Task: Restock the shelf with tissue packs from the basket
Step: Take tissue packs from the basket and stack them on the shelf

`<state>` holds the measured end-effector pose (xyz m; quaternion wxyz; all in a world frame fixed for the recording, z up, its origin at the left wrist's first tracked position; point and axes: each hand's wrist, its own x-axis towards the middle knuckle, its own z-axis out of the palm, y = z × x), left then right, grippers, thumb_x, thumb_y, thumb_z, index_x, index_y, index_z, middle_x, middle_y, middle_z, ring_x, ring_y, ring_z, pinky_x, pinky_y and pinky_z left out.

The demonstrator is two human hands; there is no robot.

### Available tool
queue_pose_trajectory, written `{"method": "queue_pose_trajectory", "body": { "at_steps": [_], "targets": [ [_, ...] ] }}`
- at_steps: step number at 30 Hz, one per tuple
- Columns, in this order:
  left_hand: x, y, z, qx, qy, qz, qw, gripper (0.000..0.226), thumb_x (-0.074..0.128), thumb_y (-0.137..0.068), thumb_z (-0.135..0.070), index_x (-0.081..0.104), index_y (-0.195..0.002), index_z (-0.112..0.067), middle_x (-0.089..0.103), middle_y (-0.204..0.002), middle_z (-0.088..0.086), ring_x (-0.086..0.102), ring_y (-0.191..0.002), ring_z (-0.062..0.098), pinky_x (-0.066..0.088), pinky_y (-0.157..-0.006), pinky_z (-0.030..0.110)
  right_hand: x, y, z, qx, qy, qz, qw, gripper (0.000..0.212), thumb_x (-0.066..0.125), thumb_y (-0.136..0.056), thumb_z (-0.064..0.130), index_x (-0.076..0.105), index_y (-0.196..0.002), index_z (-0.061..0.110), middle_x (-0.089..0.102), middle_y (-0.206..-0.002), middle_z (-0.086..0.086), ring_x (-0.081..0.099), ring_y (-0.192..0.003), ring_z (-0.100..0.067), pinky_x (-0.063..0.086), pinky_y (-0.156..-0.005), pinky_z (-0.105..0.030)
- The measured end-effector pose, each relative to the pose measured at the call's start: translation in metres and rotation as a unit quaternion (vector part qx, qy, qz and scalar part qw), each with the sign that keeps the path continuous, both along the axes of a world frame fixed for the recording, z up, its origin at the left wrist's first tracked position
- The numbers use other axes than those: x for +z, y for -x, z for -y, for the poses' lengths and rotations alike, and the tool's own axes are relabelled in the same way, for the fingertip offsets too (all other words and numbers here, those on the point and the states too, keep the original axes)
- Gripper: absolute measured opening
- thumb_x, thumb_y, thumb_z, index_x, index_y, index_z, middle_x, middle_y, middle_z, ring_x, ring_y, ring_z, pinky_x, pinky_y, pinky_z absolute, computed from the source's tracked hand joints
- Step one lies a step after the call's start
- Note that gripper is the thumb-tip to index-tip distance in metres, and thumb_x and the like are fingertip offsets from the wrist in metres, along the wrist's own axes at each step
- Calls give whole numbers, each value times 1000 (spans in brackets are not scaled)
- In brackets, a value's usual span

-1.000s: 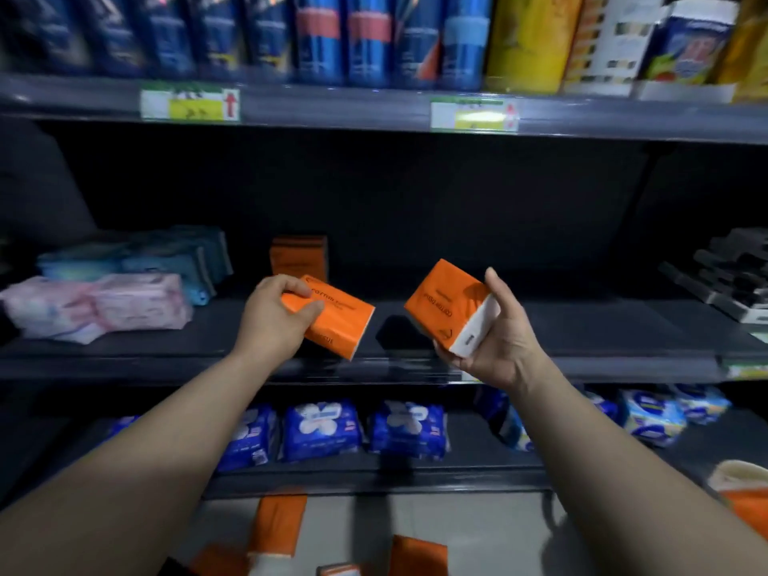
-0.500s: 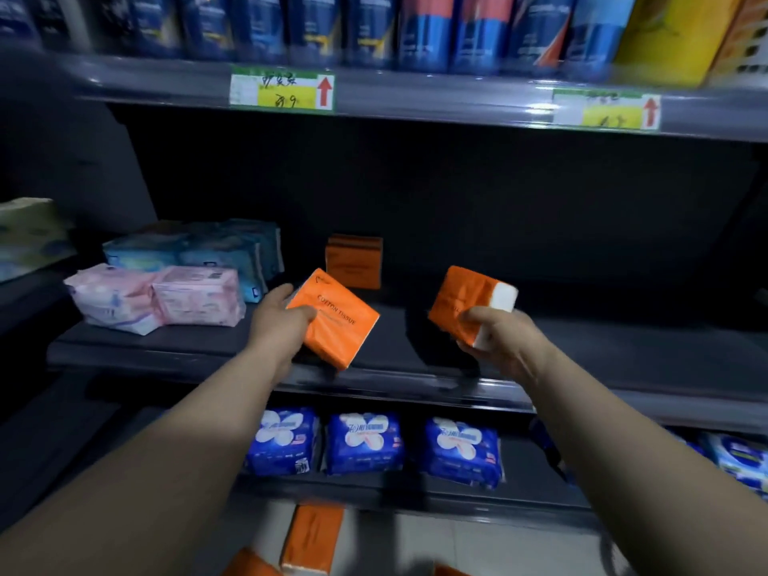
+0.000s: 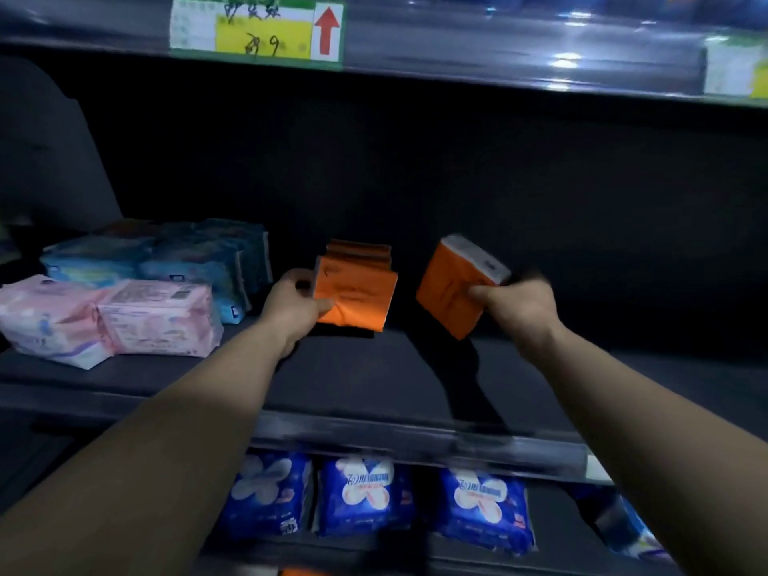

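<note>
Dark shelf point(image 3: 374, 380): left hand point(image 3: 291, 311) grips the orange pack point(image 3: 357, 295) at its right. The right hand point(image 3: 517, 309) pinches the tilted pack point(image 3: 451, 291) at its left, white end up.

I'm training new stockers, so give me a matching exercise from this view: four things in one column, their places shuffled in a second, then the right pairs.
Things
1. pink packs
2. dark blue packs
3. creased orange pack
4. white-ended orange pack

Places
A. in the right hand
B. on the lower shelf
C. in the left hand
D. left side of the middle shelf

Pairs: 1-D, 2-B, 3-C, 4-A
</note>
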<state>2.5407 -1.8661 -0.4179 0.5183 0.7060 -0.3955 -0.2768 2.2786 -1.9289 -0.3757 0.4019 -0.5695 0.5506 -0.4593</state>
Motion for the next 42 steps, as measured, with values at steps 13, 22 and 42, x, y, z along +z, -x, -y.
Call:
{"method": "queue_pose_trajectory", "body": {
  "at_steps": [13, 22, 42],
  "targets": [
    [-23, -16, 55, 14, -69, 131, 989, 36, 61, -88, -24, 51, -122, -14, 59, -111, 4, 54, -88, 18, 44, -74, 28, -14, -14, 40, 62, 59, -148, 985, 17, 64, -88, 29, 65, -99, 17, 66, -86, -1, 62, -75, -16, 48, -65, -27],
    [-31, -21, 68, 6, -96, 161, 982, 36, 60, -90, -25, 52, -122, -15, 59, -115, 9, 49, -86, 17, 39, -74, 27, -16, -15, 43, 140, 22, -291, 946, 23, 64, -85, 24, 56, -106, 23, 64, -95, -4, 62, -82, -19, 47, -66, -28],
    [-16, -26, -6, 122, -16, 206, 971, 42, 58, -88, -26, 55, -128, -13, 62, -124, 12, 56, -115, 33, 47, -94, 38, -23, -103, 26, 230, 82, -318, 916, 54, 71, -77, 17, 52, -127, 29, 54, -126, -7, 54, -112, -25, 51, -92, -37]
  ]
}}
